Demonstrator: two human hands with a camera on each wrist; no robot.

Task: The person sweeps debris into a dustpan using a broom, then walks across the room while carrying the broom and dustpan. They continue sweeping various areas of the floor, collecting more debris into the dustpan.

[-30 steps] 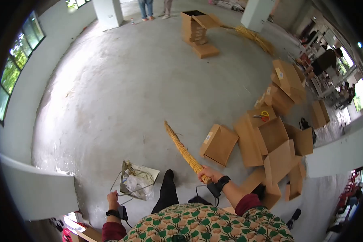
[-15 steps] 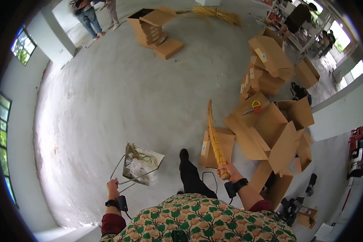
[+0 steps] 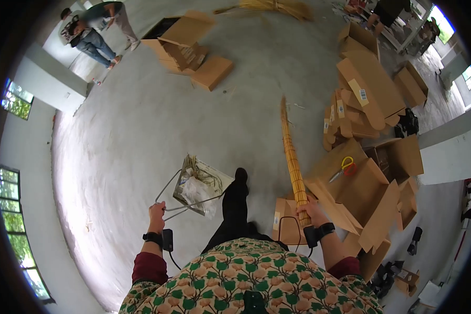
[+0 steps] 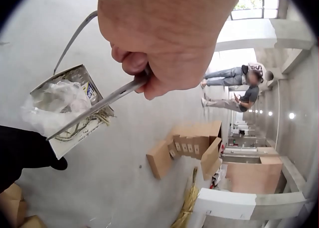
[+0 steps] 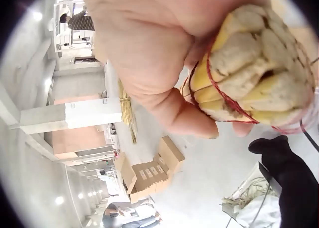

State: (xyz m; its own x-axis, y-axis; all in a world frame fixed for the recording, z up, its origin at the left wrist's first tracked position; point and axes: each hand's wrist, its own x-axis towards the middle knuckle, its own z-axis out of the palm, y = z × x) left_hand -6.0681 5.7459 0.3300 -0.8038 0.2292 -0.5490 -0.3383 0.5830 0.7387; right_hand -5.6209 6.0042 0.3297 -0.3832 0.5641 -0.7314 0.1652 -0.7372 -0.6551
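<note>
My left hand (image 3: 157,215) grips the bent grey metal handle (image 4: 109,98) of a dustpan (image 3: 222,179). The boxy, whitish pan holds a crumpled clear plastic bag (image 3: 193,192) and dry straw scraps, and hangs in front of my left side. In my right hand (image 3: 313,211) is the thick end of a long, tapered bundle of yellow stalks (image 3: 293,162), bound at intervals and pointing forward, away from me. The right wrist view shows the cut stalk ends (image 5: 259,58) with red string around them, the thumb and fingers wrapped about the bundle.
Open cardboard boxes (image 3: 377,99) crowd the right side; scissors (image 3: 345,167) with yellow and red handles lie on one. Another box stack (image 3: 178,42) stands ahead, with loose straw (image 3: 277,6) beyond. Two people (image 3: 96,39) stand far left by a pillar (image 3: 54,78).
The view has turned to the right and closer to the boxes. The stalk bundle has swung from pointing forward-left to nearly straight ahead. The dustpan has been raised and moved along with my left hand.
</note>
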